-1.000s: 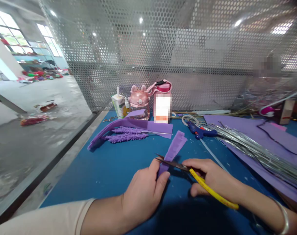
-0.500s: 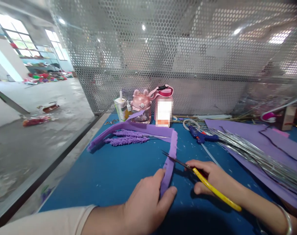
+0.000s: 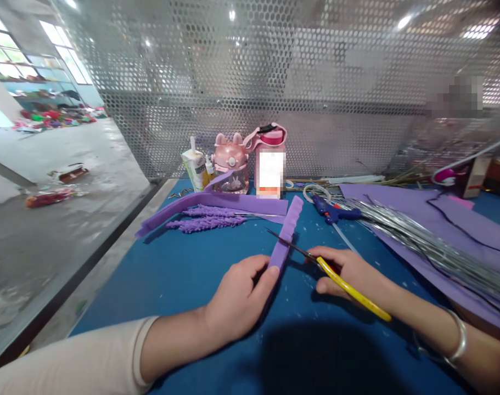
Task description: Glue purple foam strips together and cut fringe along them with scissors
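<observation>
My left hand (image 3: pixel 241 296) pinches the near end of a purple foam strip (image 3: pixel 290 222) between thumb and fingers. The strip slants up and away over the blue table, and its far part has a wavy edge. In my right hand (image 3: pixel 340 271) are scissors (image 3: pixel 348 288) with yellow-wrapped handles, the fingers closed round them. Their dark blades lie across the strip a little beyond my left thumb. Behind the strip, more purple strips (image 3: pixel 253 204) and two purple lavender-like sprigs (image 3: pixel 212 222) with wire stems rest on the table.
Beyond stand a drink carton (image 3: pixel 196 170), a pink eared cup (image 3: pixel 232 159) and a pink bottle (image 3: pixel 270 164) before a perforated metal screen (image 3: pixel 217 71). On the right lie a blue glue gun (image 3: pixel 334 211), a bundle of silvery wires (image 3: pixel 422 249) and purple sheets (image 3: pixel 381 197).
The camera view has shifted slightly. My left hand has lifted and turned the strip, whose far end now stands apart from the strips behind. The scissors stay across it.
</observation>
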`<state>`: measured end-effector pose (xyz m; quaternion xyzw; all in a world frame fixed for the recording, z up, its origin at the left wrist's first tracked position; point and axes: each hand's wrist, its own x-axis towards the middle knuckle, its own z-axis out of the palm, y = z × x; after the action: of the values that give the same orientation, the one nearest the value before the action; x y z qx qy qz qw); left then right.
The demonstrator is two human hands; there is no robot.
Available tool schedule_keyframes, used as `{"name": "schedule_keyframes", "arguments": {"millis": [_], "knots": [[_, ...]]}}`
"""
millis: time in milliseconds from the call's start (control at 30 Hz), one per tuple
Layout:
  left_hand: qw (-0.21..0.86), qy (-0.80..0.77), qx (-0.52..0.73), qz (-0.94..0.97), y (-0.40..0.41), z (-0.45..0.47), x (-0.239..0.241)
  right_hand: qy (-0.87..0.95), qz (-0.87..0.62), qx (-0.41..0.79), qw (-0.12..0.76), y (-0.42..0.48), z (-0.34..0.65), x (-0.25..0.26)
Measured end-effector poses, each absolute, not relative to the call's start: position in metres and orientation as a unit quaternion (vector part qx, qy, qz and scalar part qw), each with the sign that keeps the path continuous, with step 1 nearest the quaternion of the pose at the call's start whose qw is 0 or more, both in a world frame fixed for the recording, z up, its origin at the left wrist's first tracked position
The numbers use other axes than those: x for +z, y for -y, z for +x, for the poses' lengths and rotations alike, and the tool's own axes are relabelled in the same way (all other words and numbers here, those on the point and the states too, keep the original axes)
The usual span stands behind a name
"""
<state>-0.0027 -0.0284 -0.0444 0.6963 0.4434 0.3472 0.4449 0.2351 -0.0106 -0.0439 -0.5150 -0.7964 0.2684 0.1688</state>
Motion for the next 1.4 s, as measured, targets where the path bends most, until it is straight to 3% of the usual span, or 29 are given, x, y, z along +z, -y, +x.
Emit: {"name": "schedule_keyframes", "arguments": {"millis": [167, 233, 467, 1400], "knots": [[0.702, -0.425, 0.352, 0.449, 0.023, 0.017, -0.042, 0.802, -0.508, 0.275, 0.151, 0.013, 0.228, -0.042], [0.741, -0.414, 0.344, 0.401, 0.023, 0.020, -0.045, 0.797, -0.500, 0.303, 0.153, 0.014, 0.224, -0.040], [0.665, -0.413, 0.366, 0.504, 0.024, 0.009, -0.059, 0.790, -0.501, 0.315, 0.157, 0.021, 0.218, -0.038], [0.628, -0.415, 0.361, 0.551, 0.028, 0.004, -0.066, 0.781, -0.496, 0.349, 0.149, 0.026, 0.215, -0.038]]}}
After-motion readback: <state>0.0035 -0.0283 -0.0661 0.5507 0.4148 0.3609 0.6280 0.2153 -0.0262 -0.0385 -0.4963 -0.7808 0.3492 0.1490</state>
